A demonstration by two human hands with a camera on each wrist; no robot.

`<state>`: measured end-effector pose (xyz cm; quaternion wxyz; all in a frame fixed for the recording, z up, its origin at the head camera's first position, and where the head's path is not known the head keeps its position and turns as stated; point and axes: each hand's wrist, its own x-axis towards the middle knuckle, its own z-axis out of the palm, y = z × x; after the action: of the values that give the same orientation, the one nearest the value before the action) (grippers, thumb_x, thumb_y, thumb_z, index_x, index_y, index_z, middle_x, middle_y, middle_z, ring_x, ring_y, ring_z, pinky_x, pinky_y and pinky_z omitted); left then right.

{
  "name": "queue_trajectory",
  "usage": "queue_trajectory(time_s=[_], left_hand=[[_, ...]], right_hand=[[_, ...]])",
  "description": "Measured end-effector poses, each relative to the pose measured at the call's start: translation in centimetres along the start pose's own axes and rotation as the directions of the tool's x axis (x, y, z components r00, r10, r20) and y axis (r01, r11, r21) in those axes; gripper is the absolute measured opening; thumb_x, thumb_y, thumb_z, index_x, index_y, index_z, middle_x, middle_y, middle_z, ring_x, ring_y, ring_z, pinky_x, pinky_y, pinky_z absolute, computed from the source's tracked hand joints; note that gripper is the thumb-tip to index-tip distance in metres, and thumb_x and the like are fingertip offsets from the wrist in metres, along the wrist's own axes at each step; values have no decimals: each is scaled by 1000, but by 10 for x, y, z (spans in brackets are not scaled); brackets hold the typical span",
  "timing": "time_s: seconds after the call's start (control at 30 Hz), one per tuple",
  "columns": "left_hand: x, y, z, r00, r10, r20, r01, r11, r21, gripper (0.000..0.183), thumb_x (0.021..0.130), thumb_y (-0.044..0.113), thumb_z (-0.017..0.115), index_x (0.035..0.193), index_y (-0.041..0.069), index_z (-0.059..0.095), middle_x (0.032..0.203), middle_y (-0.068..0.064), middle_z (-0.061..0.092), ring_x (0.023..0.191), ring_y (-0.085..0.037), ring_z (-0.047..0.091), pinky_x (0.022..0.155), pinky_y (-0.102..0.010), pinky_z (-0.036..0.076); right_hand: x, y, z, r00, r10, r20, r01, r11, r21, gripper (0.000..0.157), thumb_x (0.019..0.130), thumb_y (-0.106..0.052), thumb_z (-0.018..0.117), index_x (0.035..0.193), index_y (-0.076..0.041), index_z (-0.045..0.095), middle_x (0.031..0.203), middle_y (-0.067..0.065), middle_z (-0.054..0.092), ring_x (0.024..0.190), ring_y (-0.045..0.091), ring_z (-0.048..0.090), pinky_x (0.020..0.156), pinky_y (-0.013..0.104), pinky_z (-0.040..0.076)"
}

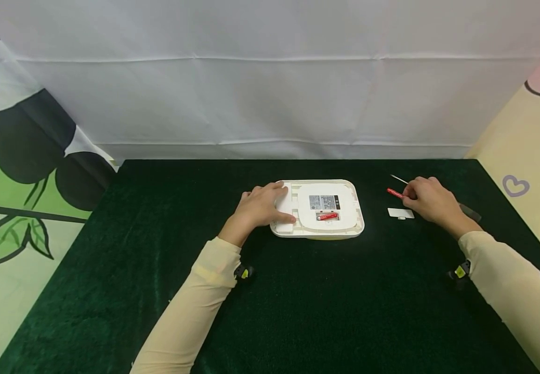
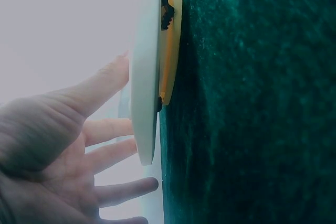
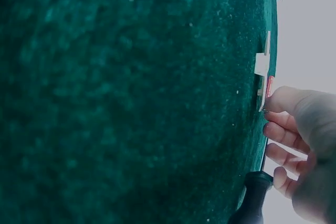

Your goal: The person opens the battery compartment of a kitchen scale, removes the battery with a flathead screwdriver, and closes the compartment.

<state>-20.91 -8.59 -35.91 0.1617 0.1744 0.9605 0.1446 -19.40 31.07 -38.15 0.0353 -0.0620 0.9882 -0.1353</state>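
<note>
A white, flat, rounded-rectangular device lies on the green cloth, its label and battery compartment facing up. One red battery sits in the compartment. Over the device's left end rests my left hand, thumb and fingers spread; in the left wrist view the fingers reach straight past its edge. To the right, my right hand pinches the end of another red battery between thumb and index finger. A small white battery cover lies just below that battery.
A screwdriver lies behind the right hand; its thin shaft shows beyond the fingers and its dark handle near the little finger. Dark green cloth covers the table, with a white curtain behind it.
</note>
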Motion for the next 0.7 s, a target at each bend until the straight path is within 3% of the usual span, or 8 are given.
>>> queue_trajectory(time_s=[0.5,0.7], left_hand=[[-1,0,0,1000,0,-1,0,1000,-13,87,81,57,72,152,23,35,163,1,23,141,-33,32,111,-54,27],[0,0,0,1000,-7,-1,7,1000,-10,86,81,57,72,152,23,36,163,2,23,141,-32,32,111,-54,26]], right_hand=[[-1,-2,-1,1000,-14,-20,14,1000,-24,21,93,-18,61,102,0,66,98,16,59,92,32,45,69,45,41],[5,-14,-3,998,-45,-49,42,998,-51,21,92,-18,62,100,0,67,97,17,60,90,32,45,69,44,42]])
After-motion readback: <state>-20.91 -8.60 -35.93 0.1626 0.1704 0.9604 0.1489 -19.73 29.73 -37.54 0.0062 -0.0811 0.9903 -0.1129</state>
